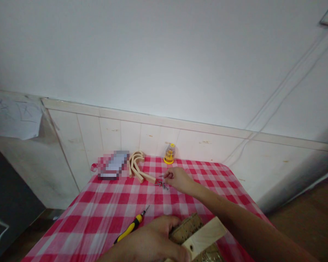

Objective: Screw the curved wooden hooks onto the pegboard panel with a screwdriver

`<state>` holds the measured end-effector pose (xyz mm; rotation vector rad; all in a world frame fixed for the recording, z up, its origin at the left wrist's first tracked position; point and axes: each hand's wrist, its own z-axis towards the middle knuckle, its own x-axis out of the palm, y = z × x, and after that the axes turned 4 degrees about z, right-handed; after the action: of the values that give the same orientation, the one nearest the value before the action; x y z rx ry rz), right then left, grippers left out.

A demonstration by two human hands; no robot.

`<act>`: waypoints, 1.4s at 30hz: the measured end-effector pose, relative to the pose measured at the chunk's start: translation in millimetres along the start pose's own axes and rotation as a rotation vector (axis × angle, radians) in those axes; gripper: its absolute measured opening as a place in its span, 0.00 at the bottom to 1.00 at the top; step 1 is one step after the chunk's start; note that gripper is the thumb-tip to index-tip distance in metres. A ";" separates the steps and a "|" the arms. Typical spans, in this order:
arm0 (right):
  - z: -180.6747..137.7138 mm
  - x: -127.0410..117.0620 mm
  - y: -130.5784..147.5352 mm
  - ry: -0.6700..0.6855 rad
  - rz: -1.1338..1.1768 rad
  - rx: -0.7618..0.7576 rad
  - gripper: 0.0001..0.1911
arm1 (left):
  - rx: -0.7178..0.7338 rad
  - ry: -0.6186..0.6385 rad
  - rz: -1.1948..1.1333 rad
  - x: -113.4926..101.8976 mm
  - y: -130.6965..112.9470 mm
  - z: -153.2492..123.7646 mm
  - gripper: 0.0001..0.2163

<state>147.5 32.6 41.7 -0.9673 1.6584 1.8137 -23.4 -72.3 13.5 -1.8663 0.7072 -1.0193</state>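
Observation:
My left hand (155, 234) grips a rough brown block (190, 227) and a pale wooden strip (207, 236) lying across it. The strip has a dark round hole near my thumb, and its lower end is partly hidden by the hand. Farther off, my right hand (177, 177) pinches a small thin screw (161, 176) between thumb and fingertips. Just below those fingertips is a small heap of screws (161, 185) on the cloth. A yellow and black screwdriver (131, 228) lies left of my left hand, its tip pointing away from me.
Several curved pale wooden pieces (136, 167) lie left of the screws. At the back stands a yellow-capped clear container (170, 153). A blurred-out flat object (113, 165) is at the back left. The red checked tablecloth (98, 207) reaches the white panelled wall (150, 136).

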 end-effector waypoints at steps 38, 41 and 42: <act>-18.6 0.5 -2.8 0.162 -0.018 0.021 0.13 | 0.092 -0.005 -0.090 -3.7 -1.7 4.7 0.25; -19.0 1.8 -4.2 0.145 -0.053 0.041 0.12 | 0.120 -0.003 -0.119 -1.7 -6.8 2.1 0.25; -18.1 2.7 -5.0 0.138 -0.064 0.047 0.11 | 0.134 -0.006 -0.130 -0.9 -8.6 1.3 0.26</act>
<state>152.7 15.2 36.3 -1.1344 1.7229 1.6925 -22.2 -67.1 20.4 -1.8161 0.5060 -1.1152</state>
